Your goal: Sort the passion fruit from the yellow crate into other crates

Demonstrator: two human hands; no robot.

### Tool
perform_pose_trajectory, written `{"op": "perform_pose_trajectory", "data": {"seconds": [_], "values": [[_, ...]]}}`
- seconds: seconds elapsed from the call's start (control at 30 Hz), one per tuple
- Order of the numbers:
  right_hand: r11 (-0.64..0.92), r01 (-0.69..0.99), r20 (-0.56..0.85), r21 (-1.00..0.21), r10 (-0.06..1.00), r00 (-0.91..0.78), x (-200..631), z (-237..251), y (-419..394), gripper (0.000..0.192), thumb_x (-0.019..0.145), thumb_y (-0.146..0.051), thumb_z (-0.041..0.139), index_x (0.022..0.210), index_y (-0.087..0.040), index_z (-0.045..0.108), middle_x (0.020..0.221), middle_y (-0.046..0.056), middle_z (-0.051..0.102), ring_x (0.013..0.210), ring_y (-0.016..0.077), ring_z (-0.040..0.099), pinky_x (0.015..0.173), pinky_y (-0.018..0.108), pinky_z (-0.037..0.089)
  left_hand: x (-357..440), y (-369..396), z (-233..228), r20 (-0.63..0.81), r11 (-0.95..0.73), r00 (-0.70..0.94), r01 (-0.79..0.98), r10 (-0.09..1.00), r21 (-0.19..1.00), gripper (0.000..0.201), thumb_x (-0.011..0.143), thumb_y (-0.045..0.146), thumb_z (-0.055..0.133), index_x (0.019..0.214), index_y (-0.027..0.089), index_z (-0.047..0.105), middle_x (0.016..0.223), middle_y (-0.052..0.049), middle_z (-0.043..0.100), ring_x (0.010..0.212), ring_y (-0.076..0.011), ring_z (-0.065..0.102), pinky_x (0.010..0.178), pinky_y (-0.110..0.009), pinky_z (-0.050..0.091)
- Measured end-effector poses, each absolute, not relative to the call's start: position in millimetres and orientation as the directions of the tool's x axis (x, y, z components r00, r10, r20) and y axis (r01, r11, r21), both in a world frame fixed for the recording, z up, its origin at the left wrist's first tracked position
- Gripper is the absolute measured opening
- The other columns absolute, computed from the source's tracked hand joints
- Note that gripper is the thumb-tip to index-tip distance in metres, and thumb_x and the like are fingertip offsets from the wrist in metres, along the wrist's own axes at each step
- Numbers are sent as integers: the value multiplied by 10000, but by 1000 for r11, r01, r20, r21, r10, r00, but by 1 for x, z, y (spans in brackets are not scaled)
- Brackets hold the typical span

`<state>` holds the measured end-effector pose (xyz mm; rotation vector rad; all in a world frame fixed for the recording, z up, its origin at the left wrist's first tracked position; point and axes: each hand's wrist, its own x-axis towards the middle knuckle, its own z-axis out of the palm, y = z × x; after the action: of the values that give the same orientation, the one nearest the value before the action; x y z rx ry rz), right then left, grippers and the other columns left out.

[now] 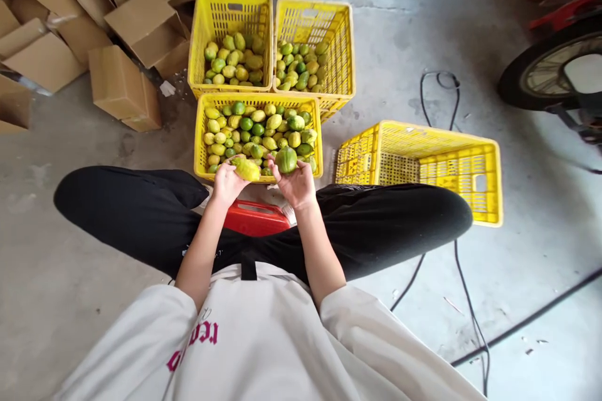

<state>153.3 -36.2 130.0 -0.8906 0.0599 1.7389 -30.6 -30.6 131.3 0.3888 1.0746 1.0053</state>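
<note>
My left hand [226, 187] is closed around a yellow lemon [246, 168], its far end sticking out toward the right. In my right hand [299, 188] rests a green lemon [286, 160], gripped by the fingertips and thumb. Both hands are side by side over the near edge of a yellow crate [200, 138]. That crate is well filled with lemons [258, 128], yellow and green mixed. Some of the fruit at its near side is hidden behind my hands.
Two more yellow crates [230, 0] with lemons stand behind. A tilted yellow crate [489, 185] lies to the right, by a black cable [458, 100]. Cardboard boxes [141, 25] are heaped at left. A wheel [540, 69] is at right; a red object [254, 218] sits between my legs.
</note>
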Motion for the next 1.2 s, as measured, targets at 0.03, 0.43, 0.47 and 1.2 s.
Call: {"op": "perform_pose_trajectory", "data": {"seconds": [0.03,0.43,0.47,1.2], "values": [[-342,-858,-568,-384,820,-72,154,132,-35,261,1000,-323,535,1187,-251,702,1013,69,818,960,216,798,822,327,717,-31,-31,131,-525,521,133,-466,841,716,275,795,333,567,1055,247,575,1149,-88,801,1144,-289,796,922,-465,654],[-229,-810,-355,-540,934,-28,148,139,-31,539,743,-107,751,1195,-384,651,1105,-59,766,880,139,770,731,204,648,-16,-20,133,-524,459,-11,-469,851,755,140,835,297,729,943,234,666,1025,-22,738,881,-140,729,754,-256,593],[-249,-787,-366,-565,930,-32,149,138,-31,503,754,-131,763,1181,-375,654,1101,-53,767,900,152,776,743,222,658,-15,-19,133,-518,460,5,-468,855,755,172,818,300,758,941,233,660,964,-11,722,811,-133,719,717,-254,576],[-269,-767,-468,-583,882,47,153,119,-20,322,886,-291,757,1177,-353,633,987,-36,731,894,168,765,723,256,657,5,-11,129,-464,435,88,-533,882,726,491,763,292,810,1230,280,661,939,17,682,657,-88,594,564,-206,461]]}}
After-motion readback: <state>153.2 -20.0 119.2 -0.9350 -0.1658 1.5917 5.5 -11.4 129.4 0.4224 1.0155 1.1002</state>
